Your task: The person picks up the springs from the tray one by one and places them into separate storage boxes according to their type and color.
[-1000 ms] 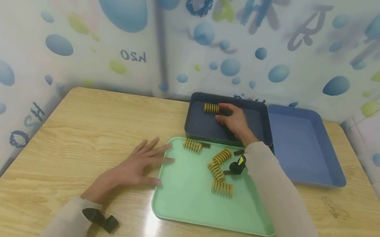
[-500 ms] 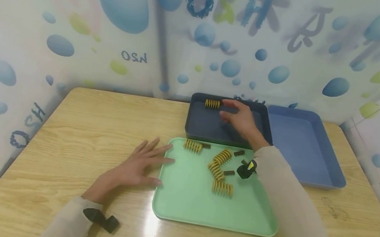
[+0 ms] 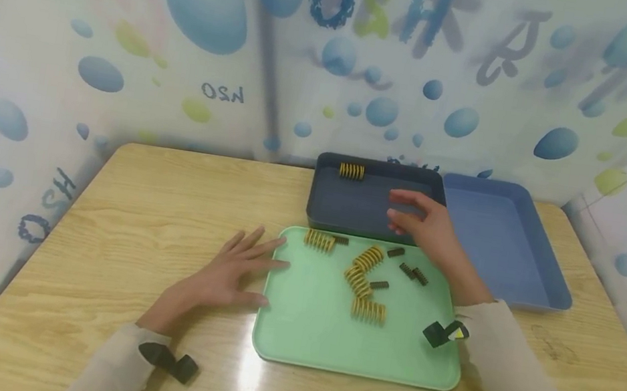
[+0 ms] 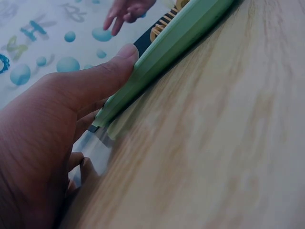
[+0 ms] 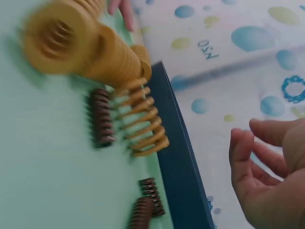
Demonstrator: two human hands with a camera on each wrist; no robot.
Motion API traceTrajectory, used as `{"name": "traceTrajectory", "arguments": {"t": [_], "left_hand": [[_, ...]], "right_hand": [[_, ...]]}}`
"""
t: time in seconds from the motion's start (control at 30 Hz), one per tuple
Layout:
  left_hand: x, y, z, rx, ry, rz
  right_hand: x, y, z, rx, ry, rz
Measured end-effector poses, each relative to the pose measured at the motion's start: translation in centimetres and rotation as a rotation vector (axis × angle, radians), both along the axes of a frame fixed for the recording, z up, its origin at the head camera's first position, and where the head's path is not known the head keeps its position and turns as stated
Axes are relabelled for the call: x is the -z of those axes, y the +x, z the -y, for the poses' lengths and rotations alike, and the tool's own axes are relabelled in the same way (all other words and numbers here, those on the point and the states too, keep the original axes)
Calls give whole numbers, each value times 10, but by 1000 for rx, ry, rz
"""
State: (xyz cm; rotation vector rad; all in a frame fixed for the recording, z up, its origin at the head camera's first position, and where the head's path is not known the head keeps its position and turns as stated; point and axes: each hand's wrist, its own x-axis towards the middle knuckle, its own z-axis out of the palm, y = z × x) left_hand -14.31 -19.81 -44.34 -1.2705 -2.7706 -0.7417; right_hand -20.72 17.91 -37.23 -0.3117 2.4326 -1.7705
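In the head view, my left hand (image 3: 219, 276) has its fingers spread, with fingertips and thumb at the left rim of the light green tray (image 3: 304, 339). My right hand (image 3: 435, 234) hovers over the front right of the dark tray (image 3: 343, 203), fingers loosely bent and nothing between them. A yellow coil spring (image 3: 351, 171) lies in that dark tray's back left part. On the green tray are several yellow springs (image 3: 369, 310) and several small dark brown springs (image 3: 379, 285). The right wrist view shows both kinds close up, including a brown spring (image 5: 102, 118).
A blue tray (image 3: 553, 300) stands right of the dark one, both at the back of the wooden table (image 3: 187, 187). The dark tray adjoins the green tray's far edge. A patterned wall (image 3: 326, 109) rises behind the table.
My right hand has let go of the yellow spring in the dark tray and drawn back toward the right and nearer. The small brown springs under the arm have come into view. My left hand stays put.
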Motion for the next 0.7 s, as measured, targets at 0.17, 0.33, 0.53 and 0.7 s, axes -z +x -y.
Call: {"name": "traceTrajectory", "arguments": {"t": [0.17, 0.33, 0.53, 0.7], "left_hand": [[-1, 0, -1, 0, 4, 3], [1, -1, -1, 0, 9, 5], [3, -1, 0, -1, 1, 5], [3, 0, 1, 0, 0, 0]], "right_hand": [[6, 28, -13, 0, 11, -41], [11, 47, -20, 47, 37, -15], [21, 67, -21, 18, 80, 66], [33, 75, -22, -44, 54, 141]]}}
